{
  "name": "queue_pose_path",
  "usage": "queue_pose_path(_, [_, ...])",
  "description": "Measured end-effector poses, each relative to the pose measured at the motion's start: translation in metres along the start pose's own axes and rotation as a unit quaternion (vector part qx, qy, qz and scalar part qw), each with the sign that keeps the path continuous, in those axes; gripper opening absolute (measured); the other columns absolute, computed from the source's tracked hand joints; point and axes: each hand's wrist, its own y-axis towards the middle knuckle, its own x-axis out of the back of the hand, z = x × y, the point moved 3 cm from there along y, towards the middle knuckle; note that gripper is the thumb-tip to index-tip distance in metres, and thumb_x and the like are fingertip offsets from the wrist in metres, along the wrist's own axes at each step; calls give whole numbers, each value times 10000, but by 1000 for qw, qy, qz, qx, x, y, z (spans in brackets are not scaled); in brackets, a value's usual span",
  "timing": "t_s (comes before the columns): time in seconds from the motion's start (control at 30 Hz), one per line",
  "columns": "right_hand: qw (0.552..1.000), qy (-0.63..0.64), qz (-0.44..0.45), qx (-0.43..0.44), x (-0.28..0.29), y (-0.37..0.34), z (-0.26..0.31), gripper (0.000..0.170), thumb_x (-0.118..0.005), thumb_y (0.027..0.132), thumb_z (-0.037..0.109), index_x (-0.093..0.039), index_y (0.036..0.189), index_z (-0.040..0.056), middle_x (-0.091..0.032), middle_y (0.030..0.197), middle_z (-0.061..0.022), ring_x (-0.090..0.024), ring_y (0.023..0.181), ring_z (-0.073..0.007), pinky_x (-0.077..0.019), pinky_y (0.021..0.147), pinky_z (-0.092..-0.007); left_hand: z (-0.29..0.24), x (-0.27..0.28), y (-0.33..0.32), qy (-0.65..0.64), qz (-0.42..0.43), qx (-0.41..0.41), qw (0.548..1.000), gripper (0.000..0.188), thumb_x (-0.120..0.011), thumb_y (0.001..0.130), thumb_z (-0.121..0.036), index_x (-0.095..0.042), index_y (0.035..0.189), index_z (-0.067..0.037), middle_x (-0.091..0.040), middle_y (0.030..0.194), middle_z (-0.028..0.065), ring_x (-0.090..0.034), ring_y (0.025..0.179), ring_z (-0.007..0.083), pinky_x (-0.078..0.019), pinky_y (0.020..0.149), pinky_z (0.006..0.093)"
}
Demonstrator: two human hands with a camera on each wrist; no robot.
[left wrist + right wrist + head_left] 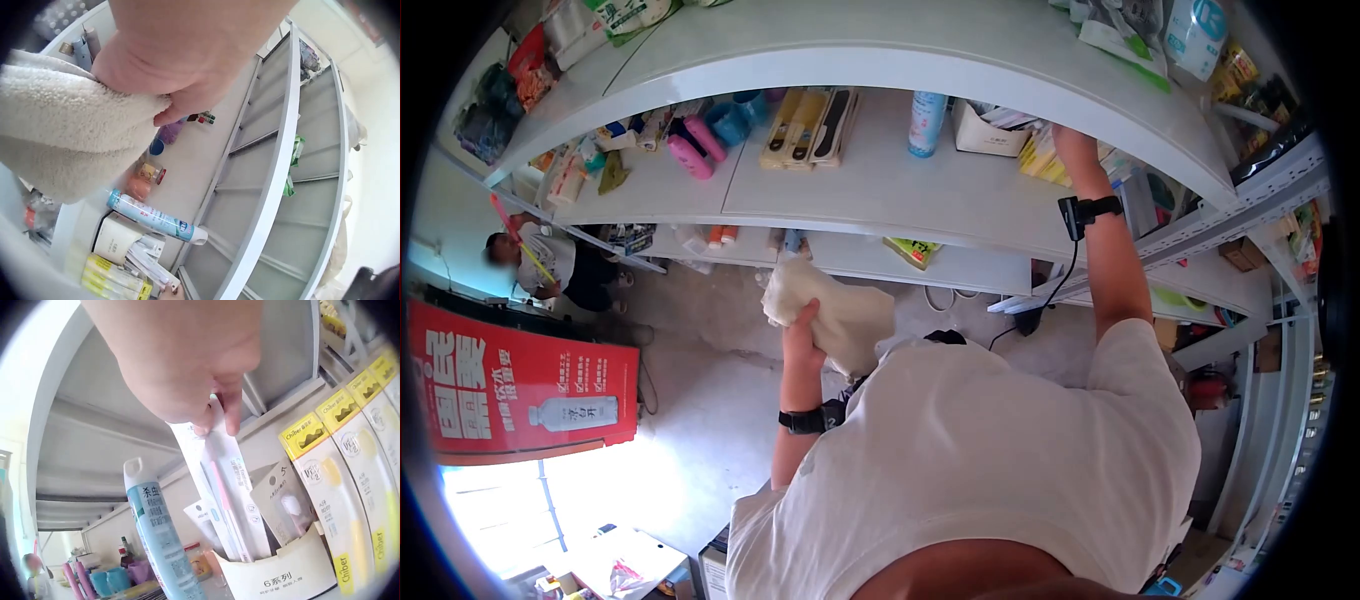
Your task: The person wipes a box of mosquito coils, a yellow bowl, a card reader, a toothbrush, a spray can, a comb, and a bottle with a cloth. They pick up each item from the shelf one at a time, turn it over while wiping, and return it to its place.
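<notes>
My left hand [802,342] grips a cream-coloured cloth [857,318], bunched up in front of the shelf. Its towel-like fuzzy pile shows in the left wrist view, where the thumb presses into a fold. Up on the middle shelf, my right hand [1077,152] reaches in under the upper board. Seen from the right wrist, its fingertips pinch the top of a packaged toothbrush [226,487] with a pink handle. The pack's lower end stands in a white box [281,575] among other toothbrush packs. Beside the box is a blue spray can [161,534].
Yellow-topped toothbrush packs [340,481] stand right of the box. Further left on the shelf are insole packs [805,125], pink bottles [690,158] and blue cups [728,122]. The upper shelf's edge [880,68] runs overhead. Another person [550,260] is at the far left.
</notes>
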Motion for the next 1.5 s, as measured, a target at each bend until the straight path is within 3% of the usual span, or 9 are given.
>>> queue_pose_path(0.3, [995,-47,-11,83,12,16,18,242,-611,775,42,-663,1007,-4,-647,1001,-233,-598,984,-407,-463,893,-468,7,-14,-5,18,10,11,1000,451,-573,894,-58,-445,1326,-29,-571,1229,152,-579,1119,338,-500,939,492])
queue_pose_path(0.4, [998,21,39,45,-11,26,21,262,-590,784,35,-642,1035,-18,-636,1039,-241,-588,1003,-423,-457,904,-468,13,-13,1,15,30,16,999,454,-568,894,-53,-441,1329,-27,-568,1234,151,-575,1126,337,-498,941,492])
queue_pose_path(0.5, [988,-34,150,17,-64,17,9,280,-584,801,70,-623,1065,-18,-628,1058,-240,-586,1013,-417,-460,902,-466,13,-12,-1,7,35,15,999,455,-571,892,-52,-443,1327,-28,-566,1236,150,-572,1131,335,-497,941,491])
queue_pose_path(0.67, [998,0,63,18,-49,15,47,303,-612,818,201,-634,1053,10,-641,1008,-221,-599,962,-405,-470,858,-480,4,0,-6,7,-24,6,1000,458,-591,883,-68,-453,1318,-30,-567,1233,149,-574,1122,333,-496,940,484])
queue_pose_path(0.8, [998,20,23,51,-41,34,79,331,-621,828,238,-629,1080,23,-640,1029,-206,-593,991,-393,-462,877,-488,-1,11,-5,-3,-6,-5,1000,467,-602,879,-76,-452,1318,-24,-567,1230,154,-576,1117,331,-497,939,480])
queue_pose_path(1.03, [998,43,-16,35,-105,43,55,319,-633,821,142,-612,1119,32,-631,1075,-195,-587,1013,-386,-474,881,-459,-13,13,-7,-19,3,-11,1000,470,-613,880,-78,-450,1317,-18,-568,1228,161,-575,1119,338,-493,942,491])
queue_pose_path(1.33, [995,90,20,-36,-58,45,49,208,-612,842,76,-629,1045,38,-634,1026,-163,-606,931,-352,-494,802,-417,-19,22,-9,0,18,-26,1000,482,-616,882,-75,-445,1330,-29,-569,1237,157,-571,1136,337,-494,956,479])
queue_pose_path(1.4, [986,152,43,-47,-35,29,69,185,-608,847,61,-633,1029,39,-634,1015,-156,-610,912,-344,-498,785,-408,-21,13,-4,6,26,-27,999,479,-626,876,-72,-453,1320,-29,-577,1218,153,-582,1116,331,-505,937,472])
queue_pose_path(1.5, [950,309,12,30,24,-7,129,159,-607,830,11,-642,982,41,-631,997,-151,-607,882,-355,-498,761,-415,-17,-6,2,11,37,-5,999,465,-633,870,-67,-466,1303,-31,-591,1184,145,-602,1076,319,-523,900,464])
